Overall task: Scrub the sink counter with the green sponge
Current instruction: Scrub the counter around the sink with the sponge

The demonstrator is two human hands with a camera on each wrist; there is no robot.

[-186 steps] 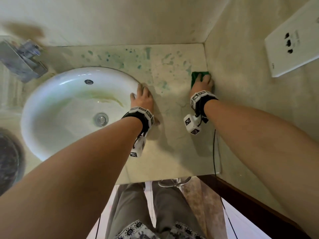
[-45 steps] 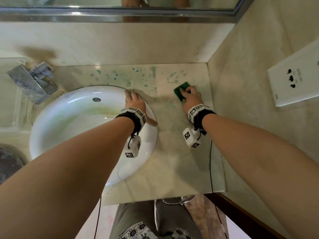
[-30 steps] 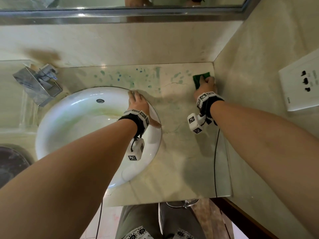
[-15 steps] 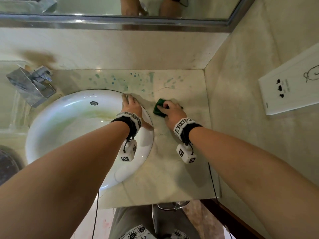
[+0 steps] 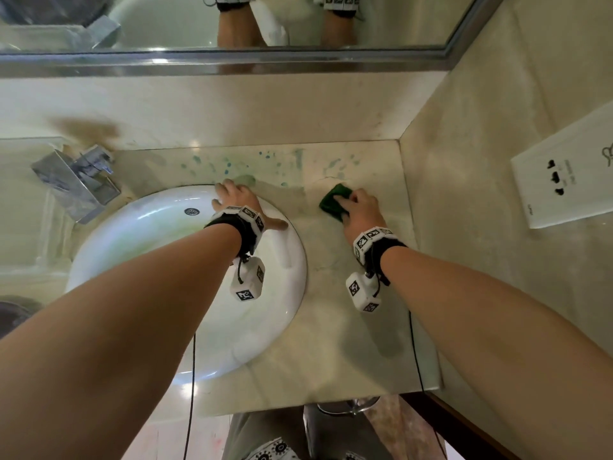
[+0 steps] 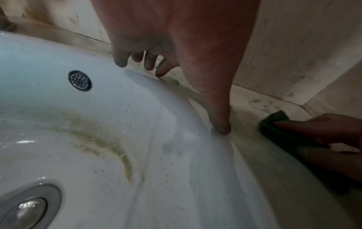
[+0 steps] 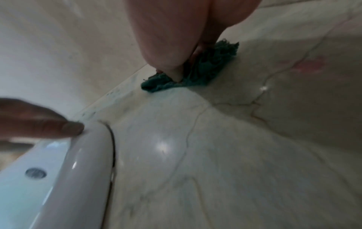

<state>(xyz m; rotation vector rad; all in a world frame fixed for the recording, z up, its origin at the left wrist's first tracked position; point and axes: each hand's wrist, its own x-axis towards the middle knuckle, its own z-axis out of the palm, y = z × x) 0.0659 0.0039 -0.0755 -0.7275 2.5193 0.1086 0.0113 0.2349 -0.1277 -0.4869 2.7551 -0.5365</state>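
The green sponge [image 5: 332,200] lies flat on the marble counter [image 5: 345,330], between the sink and the right wall. My right hand [image 5: 357,207] grips it, fingers on top and thumb at its side. The left wrist view shows the sponge [image 6: 274,122] under those fingers [image 6: 313,125], and the right wrist view shows its frayed edge [image 7: 211,68]. My left hand [image 5: 236,199] rests spread on the white sink's rim [image 5: 293,293], thumb [image 6: 220,125] on the rim, holding nothing. Green spots [image 5: 229,167] dot the back of the counter.
A chrome faucet [image 5: 78,182] stands at the back left of the basin. A mirror [image 5: 166,24] runs along the back wall. A white wall socket [image 5: 564,174] sits on the right wall, which bounds the counter. A cable hangs over the counter's front edge [image 5: 331,401].
My right hand has slid the sponge rightwards, away from the sink rim, after a stroke from the right wall towards the sink. The left hand has stayed on the rim. The view has tilted up.
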